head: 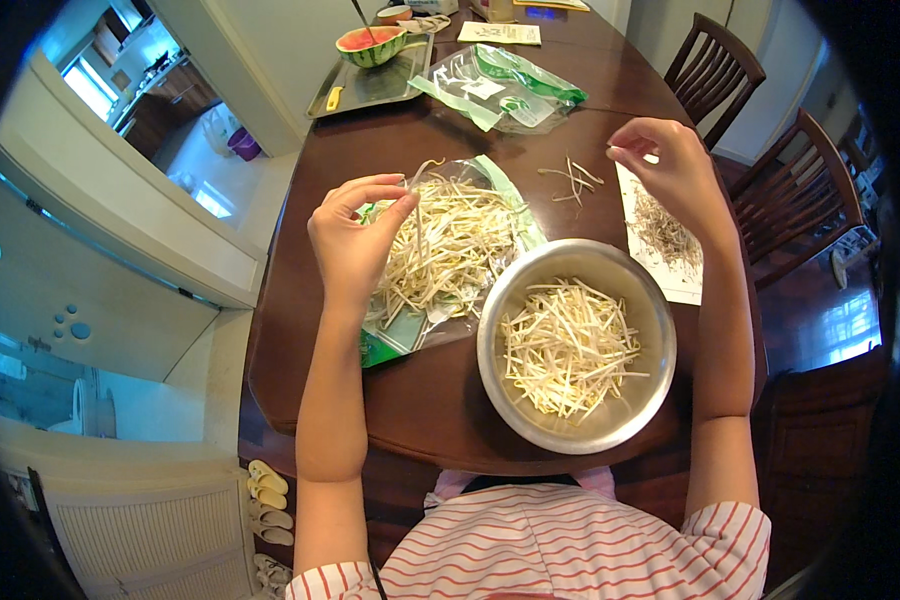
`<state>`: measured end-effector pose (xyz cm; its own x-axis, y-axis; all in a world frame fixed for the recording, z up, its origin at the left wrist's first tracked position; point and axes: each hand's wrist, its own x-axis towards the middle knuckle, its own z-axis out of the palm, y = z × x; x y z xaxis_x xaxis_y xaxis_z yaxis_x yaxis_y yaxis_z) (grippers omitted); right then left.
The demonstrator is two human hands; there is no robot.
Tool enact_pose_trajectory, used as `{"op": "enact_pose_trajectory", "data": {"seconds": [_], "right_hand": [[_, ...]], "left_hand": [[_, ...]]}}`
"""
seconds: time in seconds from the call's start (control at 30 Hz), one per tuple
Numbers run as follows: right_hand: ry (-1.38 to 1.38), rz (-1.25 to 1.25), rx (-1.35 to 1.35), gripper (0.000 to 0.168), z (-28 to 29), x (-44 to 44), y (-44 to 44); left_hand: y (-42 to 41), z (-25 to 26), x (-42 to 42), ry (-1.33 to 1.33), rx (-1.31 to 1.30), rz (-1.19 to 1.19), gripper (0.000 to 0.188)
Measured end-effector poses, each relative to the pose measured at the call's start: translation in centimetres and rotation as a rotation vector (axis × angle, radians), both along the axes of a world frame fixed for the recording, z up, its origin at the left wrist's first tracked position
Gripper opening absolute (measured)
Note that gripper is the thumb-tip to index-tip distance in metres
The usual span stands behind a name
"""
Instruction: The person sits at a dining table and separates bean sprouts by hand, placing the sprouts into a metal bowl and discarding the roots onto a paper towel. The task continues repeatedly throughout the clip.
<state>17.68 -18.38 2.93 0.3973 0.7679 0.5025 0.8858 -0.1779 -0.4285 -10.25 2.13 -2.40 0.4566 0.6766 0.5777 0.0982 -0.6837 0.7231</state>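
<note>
Between thumb and forefinger, my left hand (364,229) pinches a single bean sprout (420,202), held upright over a pile of bean sprouts (454,240). That pile lies on an opened clear-and-green plastic bag (525,217). My right hand (664,165) is raised over the table's right side, thumb and forefinger tips brought together; whether something tiny sits between them is unclear. Under it, a white paper sheet (679,292) carries a heap of thin brownish root ends (664,229). Nearest my body stands a stainless steel bowl (652,360) with cleaner-looking sprouts (570,349) inside.
A few loose sprouts (571,180) lie on the dark wooden table (435,420). Farther back are another plastic bag (502,90), a booklet (499,33), and a metal tray (390,86) holding a cut watermelon (371,49) and a yellow-handled knife (334,98). Wooden chairs (799,180) stand at right.
</note>
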Motion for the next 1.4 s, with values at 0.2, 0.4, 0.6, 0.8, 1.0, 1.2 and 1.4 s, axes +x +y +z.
{"op": "enact_pose_trajectory", "data": {"seconds": [0.2,0.4,0.6,0.8,1.0,1.2,1.4], "right_hand": [[0.2,0.264,0.066,0.011,0.9,-5.1,1.0],[0.302,0.37,-0.005,0.015,0.7,-7.8,1.2],[0.454,0.43,0.041,0.015,0.1,-8.6,1.4],[0.434,0.468,-0.011,0.02,0.7,-9.2,1.2],[0.435,0.578,0.003,0.013,0.6,-9.4,1.0],[0.315,0.749,-0.113,0.009,0.8,-8.7,0.9],[-0.021,0.081,-0.266,0.011,0.9,-0.6,-1.4]], "left_hand": [[-3.3,0.9,0.8,-0.042,0.115,0.059,0.014],[-4.4,-0.2,1.8,-0.302,-0.5,-0.277,0.022],[-4.3,-0.6,1.7,-0.485,-0.894,-0.525,0.021],[-6.2,-0.4,2.1,-0.503,-0.858,-0.595,0.017],[-7.7,-0.7,2.4,-0.474,-0.872,-0.685,0.015],[-7.6,-0.7,2.1,-0.47,-0.906,-0.636,0.011],[-8.7,0.7,1.8,0.069,0.297,-0.513,0.023]]}}
